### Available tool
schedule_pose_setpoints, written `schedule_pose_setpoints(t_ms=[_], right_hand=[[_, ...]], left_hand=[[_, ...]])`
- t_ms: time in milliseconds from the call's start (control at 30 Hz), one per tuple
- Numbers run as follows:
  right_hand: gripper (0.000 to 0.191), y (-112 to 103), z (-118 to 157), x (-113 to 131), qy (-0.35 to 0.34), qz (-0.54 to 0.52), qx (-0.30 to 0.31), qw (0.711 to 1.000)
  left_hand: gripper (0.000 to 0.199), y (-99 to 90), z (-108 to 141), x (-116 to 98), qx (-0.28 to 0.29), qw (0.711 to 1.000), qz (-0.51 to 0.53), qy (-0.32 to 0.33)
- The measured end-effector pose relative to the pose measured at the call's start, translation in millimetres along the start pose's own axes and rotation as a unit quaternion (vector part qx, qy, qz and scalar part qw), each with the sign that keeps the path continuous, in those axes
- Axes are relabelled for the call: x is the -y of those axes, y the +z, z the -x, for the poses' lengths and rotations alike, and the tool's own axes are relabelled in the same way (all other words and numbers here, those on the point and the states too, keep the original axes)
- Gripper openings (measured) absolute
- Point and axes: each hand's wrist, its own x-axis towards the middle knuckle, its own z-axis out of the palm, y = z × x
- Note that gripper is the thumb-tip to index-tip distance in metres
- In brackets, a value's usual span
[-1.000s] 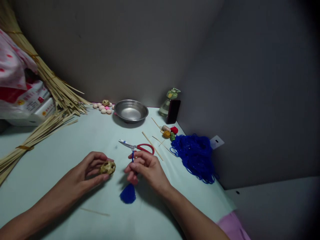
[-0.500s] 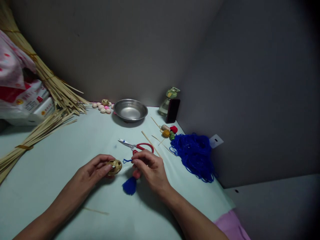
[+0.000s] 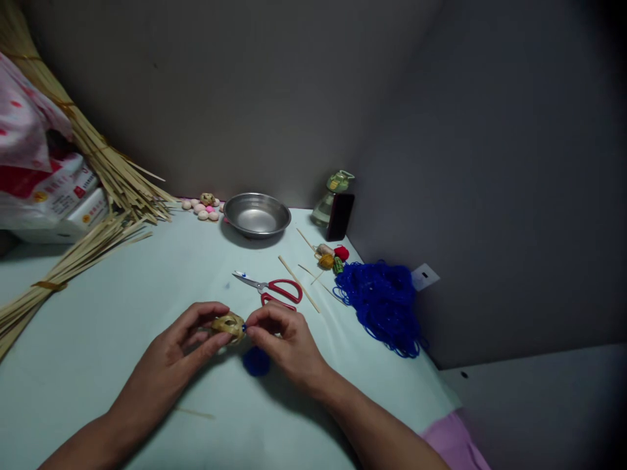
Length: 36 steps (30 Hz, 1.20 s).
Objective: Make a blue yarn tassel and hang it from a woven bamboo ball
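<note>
My left hand point(image 3: 189, 343) is closed around a small woven straw ball point(image 3: 229, 325) with openings in its weave. Pinched between thumb and fingers of my right hand point(image 3: 284, 343) is a blue cord point(image 3: 244, 328), its end touching the right side of the ball. Below my right fingers hangs a blue tassel point(image 3: 256, 361); the coral bead seen earlier above it is hidden now. Just beyond my right hand lie red-handled scissors point(image 3: 274, 287), blades pointing left.
A steel bowl point(image 3: 257, 215) stands at the back, beside several pale egg-shaped pieces point(image 3: 202, 214). Blue yarn point(image 3: 382, 303) is heaped at right, near small coloured yarn balls point(image 3: 326, 261), a phone point(image 3: 340, 217) and a green bottle point(image 3: 323, 205). Straw bundles point(image 3: 73, 261) lie left.
My hands have come together. The cord's looped end has moved left to the straw ball, and the ball has shifted slightly right and turned. The coral bead has gone out of sight.
</note>
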Motion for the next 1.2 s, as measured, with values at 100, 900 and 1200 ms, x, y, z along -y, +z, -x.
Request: schedule_pose_setpoints(t_ms=[100,900,1200], right_hand=[[0.018,-1,-2,-4,0.056,-0.066,0.027,0.996],[0.023,3,-9,-12,0.038,-0.15,-0.032,0.987],[0.014,4,-7,-17,0.032,-0.11,-0.045,0.992]], left_hand=[[0.042,3.0,1,1,-0.043,0.998,-0.032,0.026],[0.046,7.4,-4,8,-0.009,0.994,0.097,-0.053],[0.021,5.9,6,3,-0.126,0.975,-0.078,0.164]])
